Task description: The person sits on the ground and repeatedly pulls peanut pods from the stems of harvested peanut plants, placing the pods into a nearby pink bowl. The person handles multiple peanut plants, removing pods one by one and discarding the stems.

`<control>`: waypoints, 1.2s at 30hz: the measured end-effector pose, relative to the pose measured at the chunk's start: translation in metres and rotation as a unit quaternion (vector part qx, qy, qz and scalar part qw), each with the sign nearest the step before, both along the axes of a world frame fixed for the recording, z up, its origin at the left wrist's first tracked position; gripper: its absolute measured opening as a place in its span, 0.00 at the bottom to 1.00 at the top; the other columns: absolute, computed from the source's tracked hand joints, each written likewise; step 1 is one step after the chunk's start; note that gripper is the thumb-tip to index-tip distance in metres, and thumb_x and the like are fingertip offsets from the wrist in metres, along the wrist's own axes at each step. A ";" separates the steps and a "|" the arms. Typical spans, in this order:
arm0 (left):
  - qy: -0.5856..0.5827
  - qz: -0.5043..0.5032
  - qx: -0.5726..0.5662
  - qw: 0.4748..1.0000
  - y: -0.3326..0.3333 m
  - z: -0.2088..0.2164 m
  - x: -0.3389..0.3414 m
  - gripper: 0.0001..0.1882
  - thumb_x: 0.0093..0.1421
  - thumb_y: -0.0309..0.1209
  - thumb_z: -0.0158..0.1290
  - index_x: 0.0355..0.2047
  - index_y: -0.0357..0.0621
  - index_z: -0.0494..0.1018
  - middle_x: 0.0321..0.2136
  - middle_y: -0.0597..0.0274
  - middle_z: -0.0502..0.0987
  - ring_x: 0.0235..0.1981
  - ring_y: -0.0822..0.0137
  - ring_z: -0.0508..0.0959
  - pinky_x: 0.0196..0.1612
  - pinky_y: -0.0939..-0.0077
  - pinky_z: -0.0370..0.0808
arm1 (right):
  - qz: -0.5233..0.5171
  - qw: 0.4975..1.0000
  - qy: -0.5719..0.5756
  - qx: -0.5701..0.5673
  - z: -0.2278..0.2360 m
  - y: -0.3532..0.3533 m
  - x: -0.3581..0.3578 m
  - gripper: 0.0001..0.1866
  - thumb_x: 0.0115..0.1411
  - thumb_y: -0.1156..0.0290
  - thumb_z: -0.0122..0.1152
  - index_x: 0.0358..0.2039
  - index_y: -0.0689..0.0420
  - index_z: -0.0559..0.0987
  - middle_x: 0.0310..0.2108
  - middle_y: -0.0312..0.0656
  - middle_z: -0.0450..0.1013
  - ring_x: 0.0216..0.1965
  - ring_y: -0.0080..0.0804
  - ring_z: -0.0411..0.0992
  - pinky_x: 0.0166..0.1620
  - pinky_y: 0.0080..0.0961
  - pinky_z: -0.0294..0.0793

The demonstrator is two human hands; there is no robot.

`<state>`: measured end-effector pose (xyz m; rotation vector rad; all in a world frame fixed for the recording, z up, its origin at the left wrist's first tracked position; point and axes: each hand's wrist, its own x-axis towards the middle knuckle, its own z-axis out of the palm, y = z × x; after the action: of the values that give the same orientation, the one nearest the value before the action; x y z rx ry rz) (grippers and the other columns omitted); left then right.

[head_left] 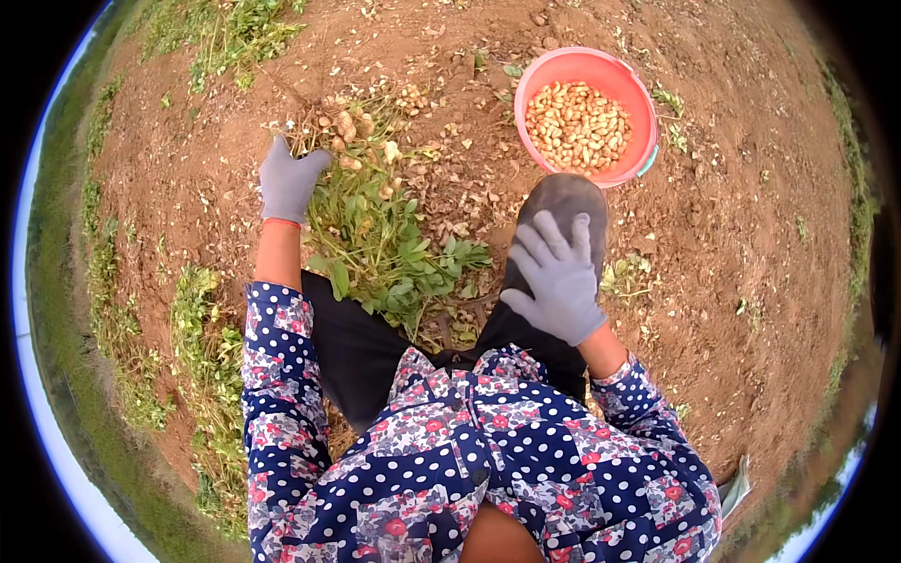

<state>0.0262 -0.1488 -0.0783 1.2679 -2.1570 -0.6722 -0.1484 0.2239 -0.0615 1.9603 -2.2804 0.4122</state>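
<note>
My left hand [293,183], in a grey glove, is closed around the root end of a pulled peanut plant [371,230]. Muddy peanut pods [345,127] cluster at those roots, just beyond my fingers. The plant's green leaves spread back toward me between my legs. My right hand [560,281], gloved alike, has its fingers spread over my right knee and holds nothing. Past that knee stands a pink bucket [641,98], its inside filled with loose peanuts [577,127].
Brown soil [741,206] scattered with dry leaves lies all around. Other uprooted plants [246,38] rest at the far left, and a row of greenery [206,357] runs along my left side. A pale sheet-like scrap [737,488] lies near the lower right.
</note>
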 end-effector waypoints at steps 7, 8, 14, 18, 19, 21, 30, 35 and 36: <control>-0.001 -0.011 0.022 1.000 0.013 0.016 0.000 0.29 0.42 0.45 0.63 0.38 0.34 0.73 0.33 0.43 0.80 0.35 0.47 0.79 0.41 0.59 0.74 | 0.173 0.842 -0.503 0.088 -0.018 -0.019 0.033 0.16 0.62 0.67 0.57 0.48 0.62 0.77 0.42 0.40 0.78 0.44 0.30 0.76 0.50 0.25 0.72; -0.016 -0.007 0.010 1.000 0.013 0.015 0.005 0.29 0.42 0.45 0.63 0.38 0.34 0.73 0.33 0.43 0.80 0.35 0.46 0.79 0.41 0.58 0.74 | 0.081 0.823 -0.561 0.037 -0.012 -0.026 0.015 0.15 0.62 0.70 0.56 0.47 0.63 0.78 0.41 0.38 0.78 0.42 0.28 0.76 0.47 0.26 0.73; -0.115 0.073 -0.059 0.989 0.022 0.031 0.022 0.28 0.44 0.45 0.62 0.35 0.33 0.69 0.31 0.40 0.79 0.36 0.42 0.79 0.41 0.54 0.74 | -0.121 0.739 -0.640 -0.171 0.030 -0.024 -0.064 0.16 0.66 0.68 0.52 0.47 0.68 0.76 0.44 0.46 0.76 0.47 0.32 0.74 0.54 0.30 0.72; -0.100 0.100 -0.086 0.986 0.018 0.023 0.034 0.29 0.44 0.45 0.62 0.35 0.33 0.68 0.30 0.38 0.78 0.35 0.40 0.79 0.40 0.54 0.74 | -0.103 0.770 -0.564 -0.280 0.063 -0.023 -0.069 0.18 0.68 0.69 0.47 0.48 0.72 0.74 0.46 0.52 0.75 0.48 0.39 0.75 0.55 0.34 0.72; -0.077 0.093 -0.057 0.991 0.017 0.023 0.032 0.27 0.42 0.43 0.64 0.34 0.34 0.69 0.30 0.40 0.79 0.35 0.43 0.79 0.39 0.57 0.75 | -0.094 0.785 -0.534 -0.300 0.070 -0.022 -0.067 0.20 0.68 0.67 0.47 0.48 0.74 0.74 0.47 0.54 0.75 0.48 0.42 0.75 0.55 0.36 0.72; -0.004 0.043 -0.024 0.999 0.014 0.024 0.043 0.25 0.42 0.40 0.65 0.35 0.34 0.71 0.31 0.43 0.80 0.35 0.48 0.80 0.39 0.60 0.75 | -0.019 0.758 -0.575 -0.309 0.066 -0.031 -0.056 0.21 0.67 0.66 0.48 0.49 0.73 0.74 0.47 0.54 0.74 0.48 0.44 0.75 0.55 0.38 0.72; 0.134 -0.250 0.122 0.951 0.021 0.007 0.037 0.15 0.49 0.17 0.55 0.39 0.38 0.77 0.33 0.55 0.82 0.38 0.65 0.81 0.44 0.73 0.76 | -0.009 0.816 -0.568 -0.101 -0.006 -0.162 -0.026 0.42 0.55 0.57 0.67 0.63 0.66 0.61 0.61 0.52 0.64 0.63 0.42 0.62 0.63 0.32 0.60; 0.347 -0.127 0.470 0.801 0.050 -0.009 0.011 0.16 0.51 0.22 0.57 0.42 0.38 0.77 0.41 0.57 0.80 0.41 0.62 0.80 0.46 0.69 0.76 | -0.018 0.697 -0.714 0.066 -0.067 -0.171 0.027 0.53 0.50 0.51 0.70 0.66 0.67 0.54 0.62 0.58 0.62 0.63 0.40 0.62 0.63 0.30 0.60; 0.394 -0.107 0.553 0.726 0.055 -0.004 0.007 0.18 0.53 0.25 0.58 0.46 0.36 0.75 0.42 0.57 0.79 0.41 0.64 0.80 0.46 0.70 0.76 | 0.004 0.662 -0.744 0.086 -0.072 -0.168 0.042 0.52 0.50 0.52 0.70 0.66 0.68 0.54 0.60 0.58 0.64 0.61 0.39 0.64 0.62 0.30 0.62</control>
<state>0.0335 -0.0937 -0.0824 0.8483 -1.0664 -2.3138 -0.1062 0.0562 -0.1337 1.7908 -2.9301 2.7150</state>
